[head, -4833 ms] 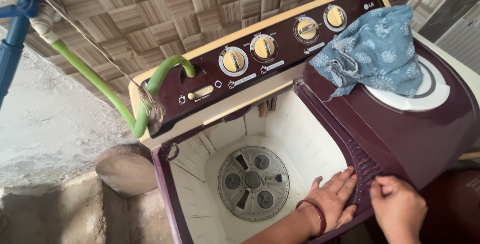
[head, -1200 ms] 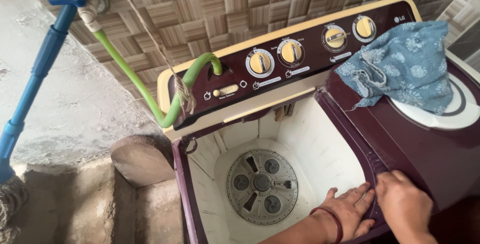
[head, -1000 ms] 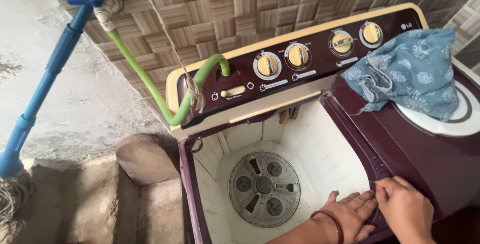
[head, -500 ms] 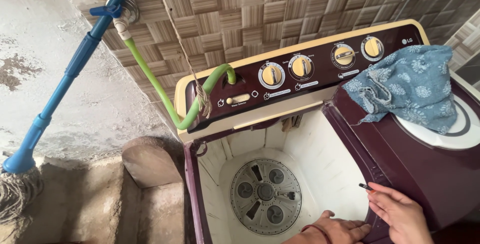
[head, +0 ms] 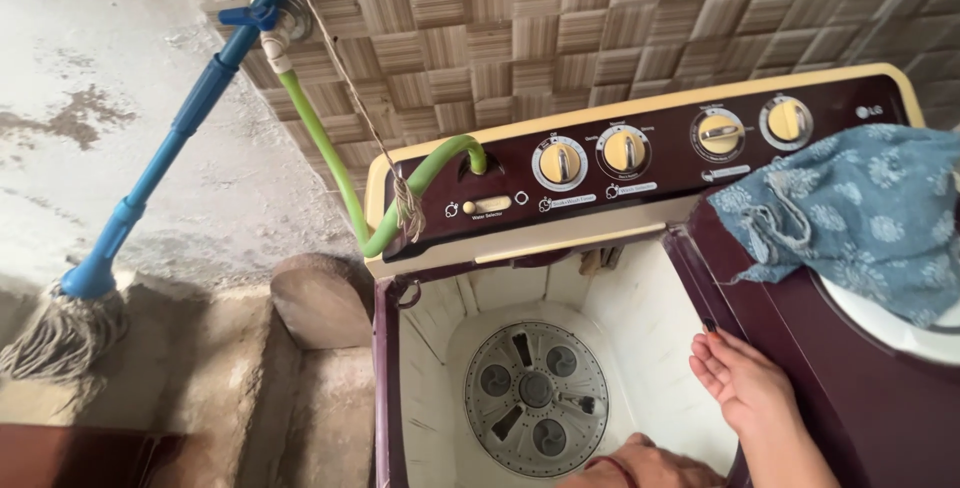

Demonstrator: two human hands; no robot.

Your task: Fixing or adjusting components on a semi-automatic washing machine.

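Note:
A maroon and cream twin-tub washing machine (head: 640, 163) stands against a tiled wall. Its wash tub (head: 650, 318) is uncovered, with a grey pulsator disc (head: 536, 396) at the bottom and no laundry inside. My right hand (head: 745, 383) hovers at the tub's right rim beside the maroon lid (head: 840, 368), fingers straight and loosely together, holding nothing. My left hand (head: 640, 460) shows only as knuckles and a dark bangle at the frame's bottom edge, over the tub's front. A blue patterned cloth (head: 860, 218) lies on the spin tub's lid at the right.
A green hose (head: 330, 173) runs from a blue wall tap (head: 262, 8) into the machine's top inlet. A blue-handled mop (head: 150, 168) leans on the left wall. A rounded stone (head: 320, 298) sits on the rough ledge left of the machine.
Both hands have come off the maroon strip between the tubs. The right hand now hovers at the rim, and the left has dropped to the frame's bottom edge. The view has shifted left.

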